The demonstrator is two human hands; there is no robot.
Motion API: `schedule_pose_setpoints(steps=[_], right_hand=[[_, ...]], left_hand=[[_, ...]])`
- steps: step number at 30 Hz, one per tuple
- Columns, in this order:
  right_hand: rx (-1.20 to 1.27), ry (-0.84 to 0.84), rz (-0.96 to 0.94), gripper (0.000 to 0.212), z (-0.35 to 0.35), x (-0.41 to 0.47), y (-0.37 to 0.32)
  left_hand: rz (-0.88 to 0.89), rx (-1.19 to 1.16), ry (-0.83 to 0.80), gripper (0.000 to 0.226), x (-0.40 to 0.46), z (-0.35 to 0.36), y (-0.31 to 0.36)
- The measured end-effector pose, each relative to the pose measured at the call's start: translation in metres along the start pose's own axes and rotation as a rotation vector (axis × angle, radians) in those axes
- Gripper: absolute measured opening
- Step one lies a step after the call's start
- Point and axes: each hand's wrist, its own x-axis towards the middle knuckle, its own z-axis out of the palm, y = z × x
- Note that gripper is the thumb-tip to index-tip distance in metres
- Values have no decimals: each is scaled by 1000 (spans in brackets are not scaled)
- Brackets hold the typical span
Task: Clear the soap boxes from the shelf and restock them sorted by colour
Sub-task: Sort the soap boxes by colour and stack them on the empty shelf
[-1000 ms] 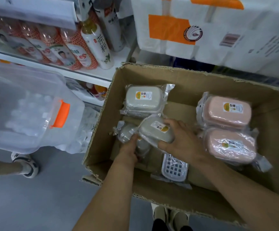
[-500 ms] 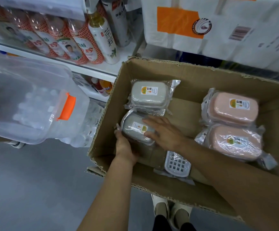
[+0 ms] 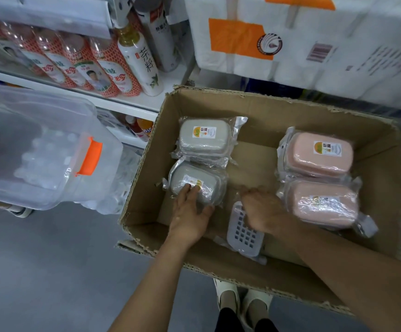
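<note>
A: Soap boxes, four wrapped ones, lying in the cardboard carton (image 3: 254, 101): two grey on the left, two pink on the right. Near grey soap box (image 3: 198, 183) now flat on the carton floor, just before the far grey soap box (image 3: 204, 140), wrappers touching. One second ago held up and tilted between both hands.

B: And the hands now?

A: Left hand (image 3: 190, 212) resting on the near edge of that grey box, fingers nearly straight, pressing and not gripping. Right hand (image 3: 261, 212) off the box, blurred, above the white grid insert (image 3: 244, 232); fingers seem loosely bent, holding nothing as far as visible.

B: Meaning for the task?

A: Grey pair set together, far pink soap box (image 3: 319, 153) and near pink soap box (image 3: 324, 204) also together, well apart from the grey. So colours look already separated inside the carton. Probably clearing finished or close to it; restocking on the shelf not yet begun. Next, likely releasing the grey box and dealing with the loose insert.
</note>
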Motion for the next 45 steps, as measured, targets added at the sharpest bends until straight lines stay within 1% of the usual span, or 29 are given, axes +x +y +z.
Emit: schedule_pose_setpoints(steps=[2,4,6,8,10,12,14,16,18,19,20,21,22,23,25,27,28,30,33,34,35,36,37,38,39,40,41,43,45], right_hand=[[3,-13,-17,36,-21,-6,-3],[21,38,1,39,-44,-16,-4],[57,129,40,49,-67,-26,-6],[67,248,36,53,-91,-34,-12],[44,368,-19,50,-111,-40,-22],[39,482,-135,46,-123,-45,-35],[61,587,-345,44,-122,-46,-47],[1,635,-525,45,-106,-37,-52],[-70,598,-609,57,-82,-24,-50],[-71,559,-630,63,-71,-18,-47],[-54,523,-643,66,-63,-14,-44],[-24,503,-643,66,-57,-10,-39],[12,499,-631,64,-54,-5,-33],[51,514,-603,59,-54,-1,-28],[128,563,-510,52,-63,15,-18],[148,607,-413,54,-79,37,-13],[147,601,-370,59,-88,48,-13],[141,520,-287,71,-105,69,-15],[89,340,-197,87,-118,94,-18],[64,294,-179,92,-118,100,-18],[35,262,-163,96,-117,105,-19],[4,242,-151,98,-114,108,-19],[-22,237,-144,99,-112,110,-19],[-36,244,-143,99,-110,111,-19],[-39,258,-145,99,-109,111,-19],[-34,275,-152,98,-108,110,-18],[-22,290,-155,98,-109,109,-17],[9,319,-143,97,-111,104,-13],[31,371,-114,96,-110,93,-7]], left_hand=[[-42,-71,-16,59,-1,-5,0],[-85,-171,-20,59,-7,-12,1],[-112,-225,17,57,-14,-20,3],[-145,-279,52,54,-22,-31,8],[-214,-474,24,59,-31,-45,21],[-251,-669,-76,61,-37,-55,34],[-246,-856,-119,62,-37,-60,42],[-259,-1083,-80,55,-32,-61,43],[-319,-1356,3,46,-19,-56,33],[-356,-1469,42,56,-10,-54,25],[-385,-1546,70,75,-3,-51,18],[-411,-1574,98,93,3,-47,13],[-416,-1567,110,104,11,-42,8],[-411,-1544,126,107,19,-37,4],[-383,-1482,152,92,24,-34,7],[-380,-1398,183,76,31,-29,7],[-384,-1331,206,73,32,-27,6],[-408,-1173,236,82,31,-26,6],[-479,-961,235,109,19,-30,9],[-497,-888,227,110,13,-32,10],[-497,-811,241,103,8,-32,10],[-467,-738,298,90,5,-31,7],[-393,-652,372,76,1,-32,6],[-264,-525,446,67,-3,-34,7],[-95,-341,502,68,-4,-40,8],[77,-99,511,75,-1,-46,9],[216,172,452,86,5,-51,11],[371,638,237,103,23,-60,13],[464,861,100,106,38,-65,17]])
